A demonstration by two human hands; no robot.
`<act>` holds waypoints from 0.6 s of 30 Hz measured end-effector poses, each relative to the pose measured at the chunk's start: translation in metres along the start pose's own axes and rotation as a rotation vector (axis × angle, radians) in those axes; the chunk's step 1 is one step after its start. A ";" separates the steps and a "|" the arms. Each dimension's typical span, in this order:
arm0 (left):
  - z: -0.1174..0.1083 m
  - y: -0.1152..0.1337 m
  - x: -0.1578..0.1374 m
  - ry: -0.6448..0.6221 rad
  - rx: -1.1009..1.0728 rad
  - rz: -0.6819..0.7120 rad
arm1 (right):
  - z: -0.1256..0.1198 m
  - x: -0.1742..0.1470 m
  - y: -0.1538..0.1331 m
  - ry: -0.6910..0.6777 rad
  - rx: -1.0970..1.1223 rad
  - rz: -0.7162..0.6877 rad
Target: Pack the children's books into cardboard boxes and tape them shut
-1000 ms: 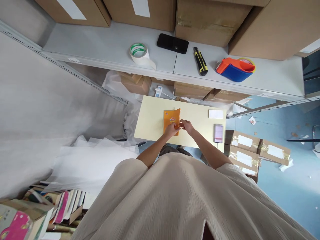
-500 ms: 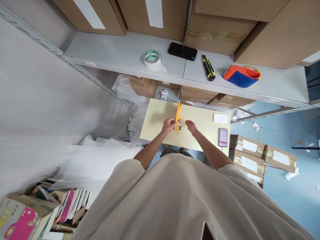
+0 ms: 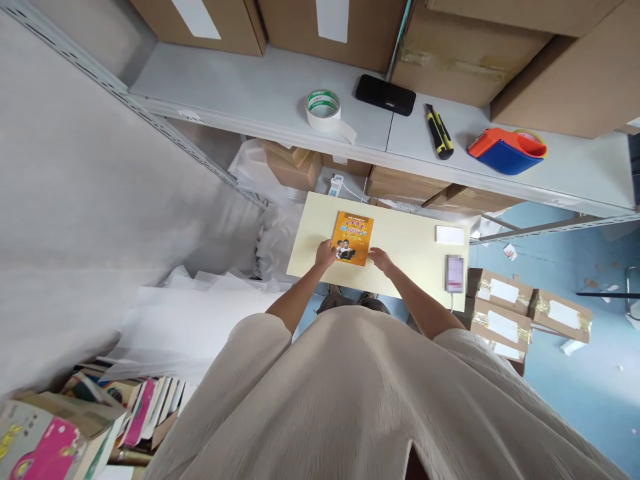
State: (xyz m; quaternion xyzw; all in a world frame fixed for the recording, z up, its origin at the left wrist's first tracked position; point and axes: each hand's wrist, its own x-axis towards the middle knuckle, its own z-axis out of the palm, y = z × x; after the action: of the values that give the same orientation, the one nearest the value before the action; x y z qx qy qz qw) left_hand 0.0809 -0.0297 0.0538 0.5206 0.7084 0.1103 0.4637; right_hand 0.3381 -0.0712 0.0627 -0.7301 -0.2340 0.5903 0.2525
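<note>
An orange book (image 3: 353, 237) with a picture of figures on its cover faces up over the pale yellow table (image 3: 405, 267). My left hand (image 3: 325, 255) grips its lower left edge, with the thumb on the cover. At the lower right edge, the fingers of my right hand (image 3: 381, 259) close on the book's side; their tips are partly hidden. Whether the book rests on the table or is held just above it, I cannot tell.
A white box (image 3: 450, 235) and a phone (image 3: 455, 274) lie at the table's right. The shelf (image 3: 240, 90) beyond holds masking tape (image 3: 323, 111), a black phone (image 3: 385, 95), a utility knife (image 3: 439, 132) and a tape dispenser (image 3: 507, 151). Cartons (image 3: 503, 325) stand right; books (image 3: 145, 410) lie lower left.
The book has turned from nearly edge-on to cover up. My right hand, apart from it before, has come to its right edge. The view has shifted slightly.
</note>
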 end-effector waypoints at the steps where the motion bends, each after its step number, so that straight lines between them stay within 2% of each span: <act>1: -0.001 -0.003 -0.001 -0.004 0.044 0.050 | 0.002 -0.001 0.000 0.000 -0.010 -0.004; 4: 0.001 -0.011 -0.006 -0.088 0.140 0.228 | 0.006 -0.005 -0.003 -0.001 -0.042 -0.017; 7: 0.005 -0.021 -0.013 -0.172 0.209 0.321 | 0.010 -0.006 -0.005 0.000 -0.045 -0.012; 12: 0.008 -0.031 -0.017 -0.232 0.263 0.369 | 0.018 -0.003 -0.005 0.048 -0.048 0.020; 18: 0.006 -0.030 -0.017 -0.296 0.271 0.355 | 0.026 0.007 -0.002 0.114 -0.066 0.063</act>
State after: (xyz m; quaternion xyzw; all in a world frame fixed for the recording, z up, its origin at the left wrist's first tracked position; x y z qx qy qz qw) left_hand 0.0671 -0.0585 0.0408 0.7045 0.5388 0.0165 0.4616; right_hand 0.3142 -0.0630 0.0539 -0.7775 -0.2153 0.5474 0.2224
